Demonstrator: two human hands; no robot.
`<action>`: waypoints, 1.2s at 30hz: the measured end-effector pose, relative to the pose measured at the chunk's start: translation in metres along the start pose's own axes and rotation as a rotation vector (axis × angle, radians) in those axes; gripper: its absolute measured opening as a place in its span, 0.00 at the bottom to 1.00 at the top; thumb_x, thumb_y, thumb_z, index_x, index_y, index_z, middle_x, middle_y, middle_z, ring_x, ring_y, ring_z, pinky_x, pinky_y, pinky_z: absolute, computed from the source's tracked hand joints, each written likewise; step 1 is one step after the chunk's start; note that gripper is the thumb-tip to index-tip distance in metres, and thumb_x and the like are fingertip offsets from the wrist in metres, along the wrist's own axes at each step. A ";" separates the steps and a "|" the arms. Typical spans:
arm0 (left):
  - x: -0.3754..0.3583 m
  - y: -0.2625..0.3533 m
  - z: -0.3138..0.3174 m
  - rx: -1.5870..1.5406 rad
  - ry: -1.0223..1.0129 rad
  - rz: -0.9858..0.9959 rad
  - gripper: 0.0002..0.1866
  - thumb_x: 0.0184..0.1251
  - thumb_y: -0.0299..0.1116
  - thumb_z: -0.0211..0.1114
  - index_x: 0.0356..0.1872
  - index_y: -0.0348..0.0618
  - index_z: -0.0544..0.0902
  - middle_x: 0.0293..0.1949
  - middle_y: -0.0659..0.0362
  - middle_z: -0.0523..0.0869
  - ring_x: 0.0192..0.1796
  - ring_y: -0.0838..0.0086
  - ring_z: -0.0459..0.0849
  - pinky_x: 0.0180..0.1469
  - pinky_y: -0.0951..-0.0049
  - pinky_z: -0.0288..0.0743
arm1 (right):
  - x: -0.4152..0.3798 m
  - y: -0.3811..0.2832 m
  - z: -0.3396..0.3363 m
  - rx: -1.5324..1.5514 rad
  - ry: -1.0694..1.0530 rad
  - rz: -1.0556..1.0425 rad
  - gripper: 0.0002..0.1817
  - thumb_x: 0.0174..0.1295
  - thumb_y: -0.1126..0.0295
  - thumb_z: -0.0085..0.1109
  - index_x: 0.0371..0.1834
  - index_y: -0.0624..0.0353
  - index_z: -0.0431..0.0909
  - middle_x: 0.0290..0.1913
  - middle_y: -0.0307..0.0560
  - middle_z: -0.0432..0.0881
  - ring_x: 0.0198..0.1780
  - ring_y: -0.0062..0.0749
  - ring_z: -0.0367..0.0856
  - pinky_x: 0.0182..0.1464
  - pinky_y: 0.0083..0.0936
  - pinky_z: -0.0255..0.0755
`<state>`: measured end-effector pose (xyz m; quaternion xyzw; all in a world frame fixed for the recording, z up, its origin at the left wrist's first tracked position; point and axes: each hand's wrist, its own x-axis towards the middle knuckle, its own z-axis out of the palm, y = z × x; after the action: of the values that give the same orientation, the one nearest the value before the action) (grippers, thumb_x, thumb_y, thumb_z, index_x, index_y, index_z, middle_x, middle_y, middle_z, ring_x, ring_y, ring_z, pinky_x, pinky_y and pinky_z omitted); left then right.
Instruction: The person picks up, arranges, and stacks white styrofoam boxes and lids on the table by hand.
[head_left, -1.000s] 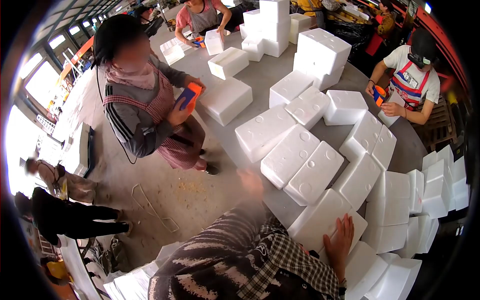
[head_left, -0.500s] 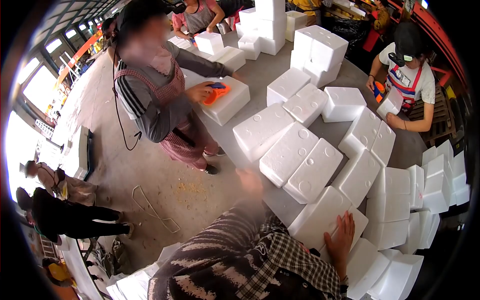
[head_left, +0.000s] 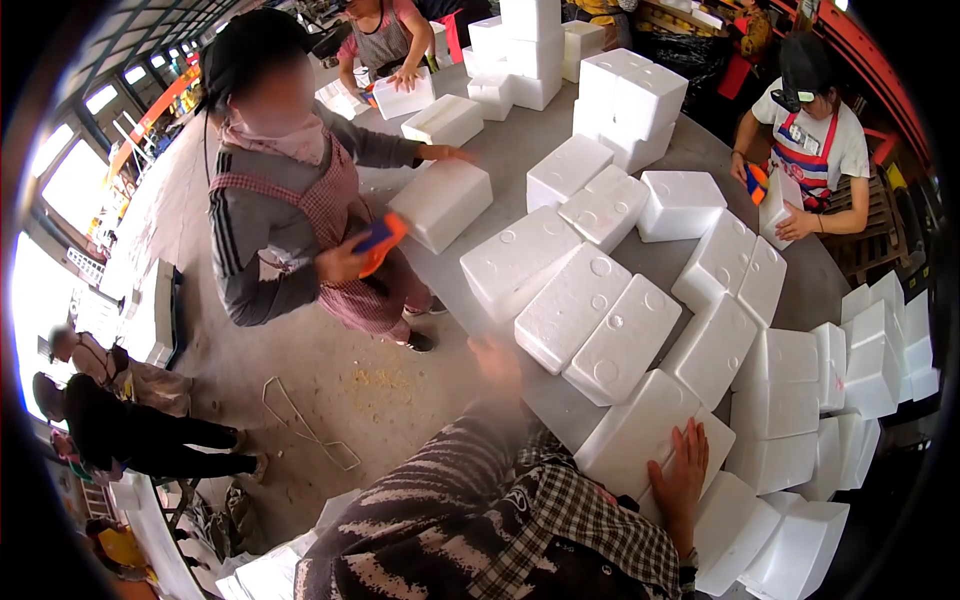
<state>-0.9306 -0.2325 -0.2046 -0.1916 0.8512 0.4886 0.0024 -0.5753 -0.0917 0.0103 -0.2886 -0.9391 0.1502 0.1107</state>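
My right hand (head_left: 684, 474) lies on a white foam box (head_left: 632, 434) at the near edge of the table, its fingers stretched flat over the top. My left hand (head_left: 496, 364) is beside the table's near left edge, blurred, and its fingers cannot be made out. Closest to it is another foam box (head_left: 570, 305) with round marks on its top. A second box (head_left: 622, 340) of the same kind stands against that one. Between these and the box under my right hand, a strip of grey tabletop (head_left: 566, 411) shows.
Across the table a co-worker holds an orange and blue tape dispenser (head_left: 381, 243) beside a foam box (head_left: 443, 203). At the right another person holds a similar dispenser (head_left: 756, 181) and a box (head_left: 776, 208). Stacked boxes (head_left: 775, 400) crowd the right side. A looped cord (head_left: 305, 425) lies on the floor.
The co-worker opposite has lifted the tape dispenser off the box and drawn it toward their body. The person at right has turned their box more upright. My right hand has stayed put.
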 end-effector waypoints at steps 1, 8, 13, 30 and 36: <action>0.001 0.001 -0.001 0.028 -0.005 0.008 0.33 0.75 0.49 0.45 0.73 0.41 0.54 0.58 0.36 0.78 0.59 0.40 0.77 0.61 0.50 0.69 | 0.000 0.001 0.000 -0.003 0.003 -0.004 0.37 0.48 0.62 0.67 0.64 0.62 0.70 0.74 0.59 0.60 0.75 0.57 0.54 0.75 0.50 0.48; -0.015 0.024 -0.017 -0.117 -0.038 0.006 0.31 0.75 0.48 0.45 0.72 0.42 0.55 0.55 0.35 0.79 0.56 0.39 0.78 0.58 0.48 0.70 | 0.000 -0.002 -0.001 0.015 0.005 0.007 0.36 0.49 0.63 0.67 0.64 0.62 0.70 0.73 0.59 0.61 0.75 0.57 0.54 0.75 0.50 0.48; 0.001 -0.003 0.003 0.007 0.041 0.033 0.30 0.75 0.47 0.45 0.72 0.41 0.56 0.55 0.35 0.79 0.55 0.39 0.78 0.57 0.48 0.71 | 0.001 0.000 -0.001 0.009 0.010 -0.007 0.35 0.49 0.63 0.67 0.64 0.61 0.70 0.74 0.59 0.61 0.75 0.57 0.54 0.75 0.50 0.48; -0.014 0.024 -0.014 -0.083 0.003 -0.026 0.31 0.75 0.49 0.46 0.72 0.44 0.57 0.54 0.37 0.81 0.55 0.40 0.79 0.57 0.48 0.72 | 0.001 0.003 0.002 -0.001 0.015 -0.022 0.36 0.48 0.63 0.67 0.64 0.61 0.69 0.73 0.59 0.61 0.75 0.57 0.55 0.74 0.51 0.48; -0.027 0.048 -0.030 -0.160 -0.032 -0.045 0.31 0.74 0.50 0.46 0.72 0.44 0.58 0.54 0.38 0.81 0.55 0.40 0.79 0.57 0.48 0.72 | 0.002 0.000 0.001 -0.007 0.012 -0.016 0.37 0.47 0.64 0.68 0.64 0.61 0.69 0.73 0.59 0.61 0.75 0.57 0.55 0.75 0.51 0.48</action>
<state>-0.9159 -0.2268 -0.1435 -0.2022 0.8048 0.5579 0.0117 -0.5766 -0.0904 0.0099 -0.2823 -0.9412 0.1443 0.1167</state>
